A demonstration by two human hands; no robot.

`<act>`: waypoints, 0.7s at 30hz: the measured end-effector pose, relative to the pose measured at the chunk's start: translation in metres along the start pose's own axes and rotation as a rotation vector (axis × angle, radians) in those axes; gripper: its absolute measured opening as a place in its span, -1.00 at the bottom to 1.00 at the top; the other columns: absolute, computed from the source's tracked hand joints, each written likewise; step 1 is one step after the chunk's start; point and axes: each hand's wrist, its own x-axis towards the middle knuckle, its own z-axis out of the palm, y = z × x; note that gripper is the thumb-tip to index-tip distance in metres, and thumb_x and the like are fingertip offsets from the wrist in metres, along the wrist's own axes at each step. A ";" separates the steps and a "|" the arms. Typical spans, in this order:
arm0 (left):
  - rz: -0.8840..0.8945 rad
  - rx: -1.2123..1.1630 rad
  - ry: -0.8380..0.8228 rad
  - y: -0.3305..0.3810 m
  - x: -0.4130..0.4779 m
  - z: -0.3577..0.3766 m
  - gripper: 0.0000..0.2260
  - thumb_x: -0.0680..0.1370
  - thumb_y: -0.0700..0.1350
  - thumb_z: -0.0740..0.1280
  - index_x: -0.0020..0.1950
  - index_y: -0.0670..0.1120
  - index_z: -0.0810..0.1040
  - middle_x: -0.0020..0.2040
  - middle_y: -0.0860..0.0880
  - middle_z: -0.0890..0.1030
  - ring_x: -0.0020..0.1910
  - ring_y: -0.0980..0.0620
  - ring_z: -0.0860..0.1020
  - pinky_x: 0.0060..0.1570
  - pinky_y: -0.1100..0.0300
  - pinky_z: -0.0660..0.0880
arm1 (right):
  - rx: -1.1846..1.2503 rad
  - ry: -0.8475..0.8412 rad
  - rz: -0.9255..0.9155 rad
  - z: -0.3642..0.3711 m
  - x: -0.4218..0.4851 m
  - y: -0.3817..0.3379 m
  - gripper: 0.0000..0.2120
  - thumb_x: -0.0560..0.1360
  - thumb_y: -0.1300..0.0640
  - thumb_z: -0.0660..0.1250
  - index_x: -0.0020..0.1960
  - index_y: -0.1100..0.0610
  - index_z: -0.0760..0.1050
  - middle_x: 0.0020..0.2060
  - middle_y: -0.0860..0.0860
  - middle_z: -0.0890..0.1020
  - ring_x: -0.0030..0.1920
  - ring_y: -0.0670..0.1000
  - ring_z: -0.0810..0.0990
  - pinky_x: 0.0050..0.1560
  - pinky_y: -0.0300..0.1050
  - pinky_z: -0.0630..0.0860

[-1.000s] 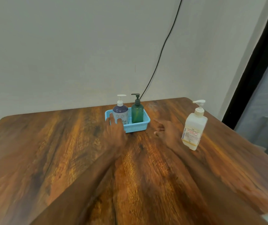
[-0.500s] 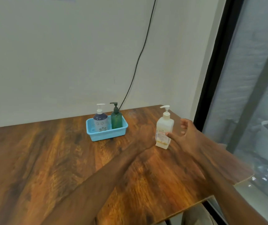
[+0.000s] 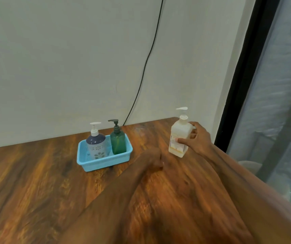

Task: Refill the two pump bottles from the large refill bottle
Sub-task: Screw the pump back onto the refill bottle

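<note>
A large white refill bottle (image 3: 178, 136) with a pump top stands near the table's right edge. My right hand (image 3: 198, 140) grips it from the right, thumb across the label and fingers behind. A light blue basket (image 3: 104, 162) holds two pump bottles: a dark blue and white flowered bottle (image 3: 96, 143) on the left and a green bottle (image 3: 118, 140) on the right. My left hand (image 3: 152, 160) rests on the table between the basket and the refill bottle, fingers loosely curled and holding nothing.
The wooden table (image 3: 35, 191) meets a pale wall at the back. A black cable (image 3: 146, 62) hangs down the wall behind the basket. A dark window frame (image 3: 243, 71) and glass lie just beyond the table's right edge.
My right hand has closed round the refill bottle, which it was only reaching for before. My left hand left the basket and moved right onto the table. The view shifted right.
</note>
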 end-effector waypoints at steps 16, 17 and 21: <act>-0.098 0.031 -0.058 -0.015 0.103 0.006 -0.16 0.45 0.32 0.46 0.56 -0.11 0.30 0.53 -0.17 0.36 0.49 -0.20 0.35 0.45 -0.17 0.37 | 0.043 0.165 0.100 0.042 0.140 0.060 -0.24 0.27 -0.03 0.67 0.35 0.03 0.40 0.21 0.02 0.62 0.17 0.07 0.61 0.13 -0.01 0.56; -0.097 0.026 -0.053 -0.015 0.104 0.006 -0.16 0.45 0.32 0.47 0.57 -0.10 0.30 0.53 -0.17 0.35 0.49 -0.19 0.34 0.45 -0.17 0.37 | 0.046 0.169 0.108 0.044 0.140 0.061 -0.23 0.27 -0.04 0.67 0.37 0.04 0.39 0.22 0.02 0.62 0.18 0.07 0.61 0.11 -0.03 0.54; -0.079 0.009 -0.037 -0.015 0.100 0.007 -0.20 0.46 0.28 0.47 0.56 -0.08 0.31 0.51 -0.15 0.37 0.47 -0.17 0.36 0.44 -0.13 0.38 | 0.054 0.164 0.128 0.046 0.140 0.063 -0.20 0.30 -0.02 0.66 0.41 0.10 0.37 0.29 0.06 0.59 0.23 0.09 0.60 0.08 -0.10 0.50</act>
